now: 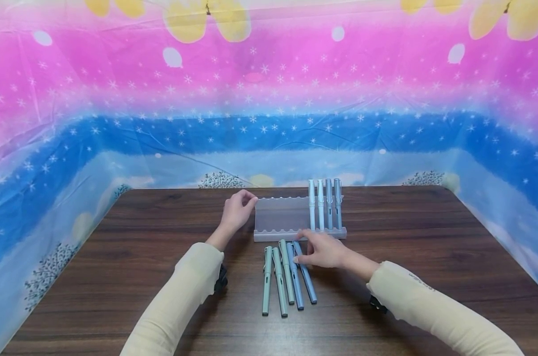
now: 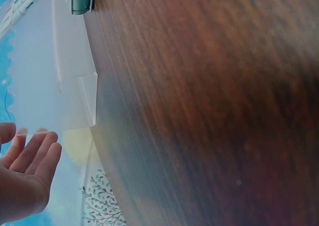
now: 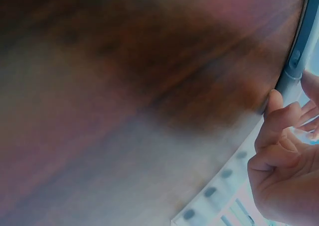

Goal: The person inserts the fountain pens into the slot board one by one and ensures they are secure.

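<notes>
A clear, notched pen rack [image 1: 279, 215] stands on the table. My left hand [image 1: 236, 211] pinches its upper left corner between thumb and fingers; in the left wrist view the see-through edge runs between them. In front of the rack lie three green pens [image 1: 267, 287] and two blue pens [image 1: 296, 287], side by side. My right hand [image 1: 324, 249] is at the cap end of the rightmost blue pen [image 1: 309, 284], thumb and index finger curled about it. The right wrist view shows these fingertips against that pen's cap [image 3: 290, 76].
Two white pens [image 1: 312, 205] and two grey-blue pens [image 1: 338, 205] stand in the right-hand slots of the rack. The brown wooden table [image 1: 131, 257] is bordered by a patterned cloth backdrop [image 1: 260, 128] behind and at both sides.
</notes>
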A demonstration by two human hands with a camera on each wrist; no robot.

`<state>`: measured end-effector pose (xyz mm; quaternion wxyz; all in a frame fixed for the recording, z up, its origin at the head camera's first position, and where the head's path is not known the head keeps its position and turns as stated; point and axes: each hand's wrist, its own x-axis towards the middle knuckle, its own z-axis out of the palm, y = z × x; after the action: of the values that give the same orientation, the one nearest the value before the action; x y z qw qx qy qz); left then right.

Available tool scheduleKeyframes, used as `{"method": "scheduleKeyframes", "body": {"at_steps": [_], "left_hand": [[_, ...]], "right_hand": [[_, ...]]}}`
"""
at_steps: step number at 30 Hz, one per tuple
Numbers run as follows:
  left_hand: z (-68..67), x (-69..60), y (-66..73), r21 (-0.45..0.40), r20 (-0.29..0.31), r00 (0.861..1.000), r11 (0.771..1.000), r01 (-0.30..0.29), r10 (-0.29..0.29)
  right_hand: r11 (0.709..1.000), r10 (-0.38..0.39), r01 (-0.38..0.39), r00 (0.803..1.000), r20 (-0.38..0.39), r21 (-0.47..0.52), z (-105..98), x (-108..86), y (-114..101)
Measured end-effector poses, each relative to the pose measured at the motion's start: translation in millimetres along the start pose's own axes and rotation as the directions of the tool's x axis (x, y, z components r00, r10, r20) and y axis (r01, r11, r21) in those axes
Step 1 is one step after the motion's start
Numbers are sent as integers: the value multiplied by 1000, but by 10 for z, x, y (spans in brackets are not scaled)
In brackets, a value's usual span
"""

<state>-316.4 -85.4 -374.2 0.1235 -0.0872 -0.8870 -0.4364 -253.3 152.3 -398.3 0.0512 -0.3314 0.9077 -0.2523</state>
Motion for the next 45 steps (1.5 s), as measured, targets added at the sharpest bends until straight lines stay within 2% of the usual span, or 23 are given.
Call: {"method": "scheduleKeyframes", "body": {"at_steps": [10,18,21,27,31,45], "left_hand": [[7,-2,-2,6,-5,1000,1000,10,-9],[13,10,-8,5,-1,1000,1000,15,-15],[15,18,-9,13,-1,1000,1000,14,-14],[11,15,-3,11,2,1000,1000,13,-13],[10,13,-1,6,5,1000,1000,14,-14],[18,15,-17,11,4,1000,1000,11,-11]], "right_hand": [[998,-2,-4,995,98,63,-71,-39,21],[992,19,-39,987,160,119,-133,-82,60],[995,15,-32,986,165,99,-145,-87,65],[1000,-11,14,986,169,-17,-150,-78,54],[998,-1,10,988,152,-56,-149,-80,49],[1000,6,-7,992,129,5,-182,-97,78]]}}
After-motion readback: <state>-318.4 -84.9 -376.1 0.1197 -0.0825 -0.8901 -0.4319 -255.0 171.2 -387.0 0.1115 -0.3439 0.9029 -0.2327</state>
